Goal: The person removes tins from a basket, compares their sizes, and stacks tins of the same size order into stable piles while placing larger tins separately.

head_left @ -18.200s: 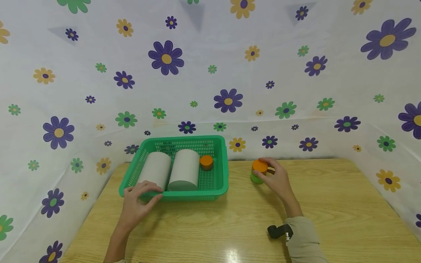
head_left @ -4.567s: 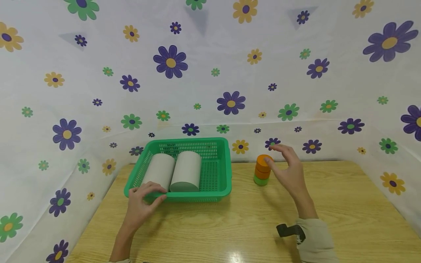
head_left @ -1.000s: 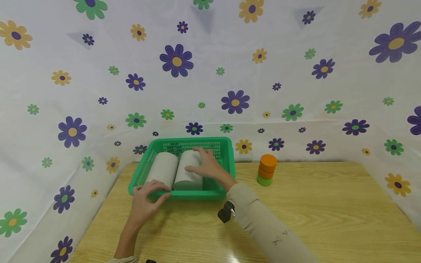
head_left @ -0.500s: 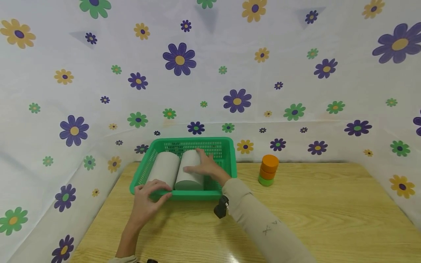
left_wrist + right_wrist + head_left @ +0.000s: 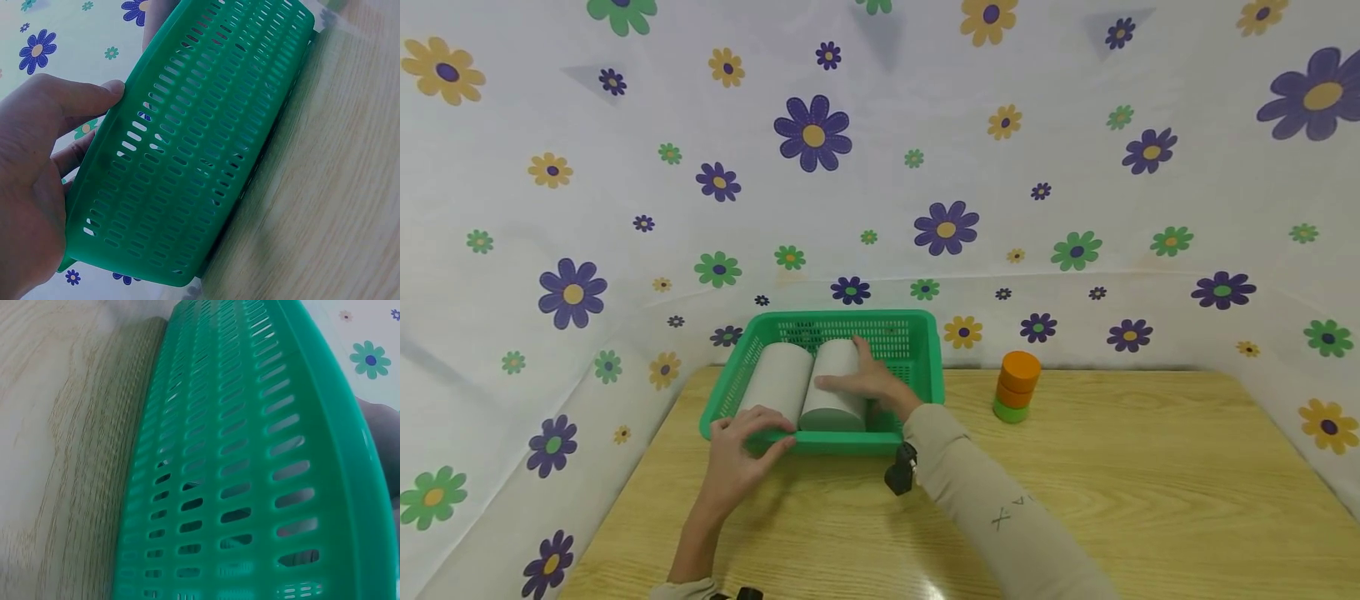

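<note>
A green plastic basket (image 5: 850, 443) holds two white cylinders lying side by side, a left cylinder (image 5: 777, 379) and a right cylinder (image 5: 833, 408). My left hand (image 5: 737, 462) pinches the basket's front rim; the left wrist view shows the thumb (image 5: 103, 94) against the rim and fingers behind it. Inside the basket my right hand (image 5: 876, 382) grips the right cylinder, thumb across its top and fingers along its right side. From the right wrist, the basket's slotted wall (image 5: 237, 450) hides most of that hand.
Right of the basket stands a stack of an orange disc (image 5: 1020, 369) on another orange disc (image 5: 1016, 397), over a green disc (image 5: 1011, 411). The wooden table (image 5: 1112, 483) meets a flowered white cloth (image 5: 880, 192) behind and at the sides.
An orange disc once in the basket now tops the stack. Since 4.6 s ago my right hand has left the stack and taken hold of the right cylinder. The left hand stays on the rim.
</note>
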Tool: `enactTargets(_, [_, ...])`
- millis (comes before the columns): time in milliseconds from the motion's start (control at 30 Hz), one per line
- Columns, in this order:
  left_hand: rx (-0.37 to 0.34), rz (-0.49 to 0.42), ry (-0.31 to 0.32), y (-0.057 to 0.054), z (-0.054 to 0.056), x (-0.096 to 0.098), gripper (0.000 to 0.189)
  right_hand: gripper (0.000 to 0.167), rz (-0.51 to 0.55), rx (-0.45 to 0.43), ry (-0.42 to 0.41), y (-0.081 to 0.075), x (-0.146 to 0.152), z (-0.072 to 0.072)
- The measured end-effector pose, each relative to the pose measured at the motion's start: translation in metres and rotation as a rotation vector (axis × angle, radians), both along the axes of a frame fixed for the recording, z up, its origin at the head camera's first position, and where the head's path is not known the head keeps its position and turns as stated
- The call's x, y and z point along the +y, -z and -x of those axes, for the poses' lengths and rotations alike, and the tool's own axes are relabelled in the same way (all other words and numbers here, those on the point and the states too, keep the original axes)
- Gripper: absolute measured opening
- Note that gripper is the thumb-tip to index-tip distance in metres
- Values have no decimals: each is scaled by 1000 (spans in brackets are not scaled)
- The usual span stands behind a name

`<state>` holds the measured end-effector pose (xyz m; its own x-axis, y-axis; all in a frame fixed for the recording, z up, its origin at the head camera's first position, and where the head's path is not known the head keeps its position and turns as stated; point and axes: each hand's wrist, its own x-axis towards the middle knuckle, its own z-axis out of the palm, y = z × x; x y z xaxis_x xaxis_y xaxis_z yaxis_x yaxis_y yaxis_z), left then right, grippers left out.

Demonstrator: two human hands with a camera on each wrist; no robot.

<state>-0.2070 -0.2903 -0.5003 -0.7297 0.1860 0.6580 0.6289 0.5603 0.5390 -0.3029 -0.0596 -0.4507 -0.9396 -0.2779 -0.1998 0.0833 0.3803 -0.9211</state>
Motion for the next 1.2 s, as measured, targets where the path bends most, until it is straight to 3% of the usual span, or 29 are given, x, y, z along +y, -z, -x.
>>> enactTargets(300, [18,-7,7,-1,-1,2,22,108,5,1,35,3,0,1])
enactTargets(567, [25,10,-1,0,0,3,21,106,-13,56,47,4,3,2])
enactTargets(933, [31,16,2,-1,-1,3,23,105,8,189,43,-8,13,0])
enactTargets(1200, [32,10,4,-3,-3,5,20,106,75,266,13,-30,29,-10])
